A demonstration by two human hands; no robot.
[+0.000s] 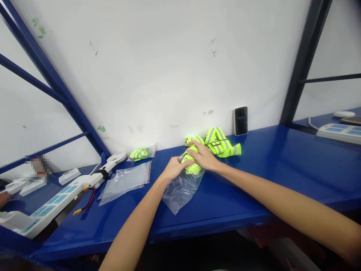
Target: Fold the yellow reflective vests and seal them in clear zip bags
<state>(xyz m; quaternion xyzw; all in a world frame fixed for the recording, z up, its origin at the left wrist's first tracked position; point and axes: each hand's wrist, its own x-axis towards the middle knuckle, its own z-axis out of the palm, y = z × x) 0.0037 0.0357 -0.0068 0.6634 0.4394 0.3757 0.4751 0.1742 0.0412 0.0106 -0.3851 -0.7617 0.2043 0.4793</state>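
Observation:
My left hand (pixel 174 168) and my right hand (pixel 203 156) meet over a folded neon yellow-green reflective vest (pixel 193 169). My right hand lies across the top of the bundle with its fingers curled over it. My left hand pinches the mouth of a clear plastic zip bag (pixel 182 194), whose lower part hangs empty toward me, and the vest sits at its opening. Just behind my right hand lies a loose reflective vest (pixel 218 142). To the left are a bagged vest (pixel 140 153) and an empty zip bag (pixel 125 182).
The blue metal shelf (pixel 254 180) runs along a white wall. On the left are a white fan (pixel 113 162), a white power strip (pixel 53 203), and red wiring. A black device (pixel 240 120) stands against the wall. Another person's hand (pixel 3 197) shows at the far left.

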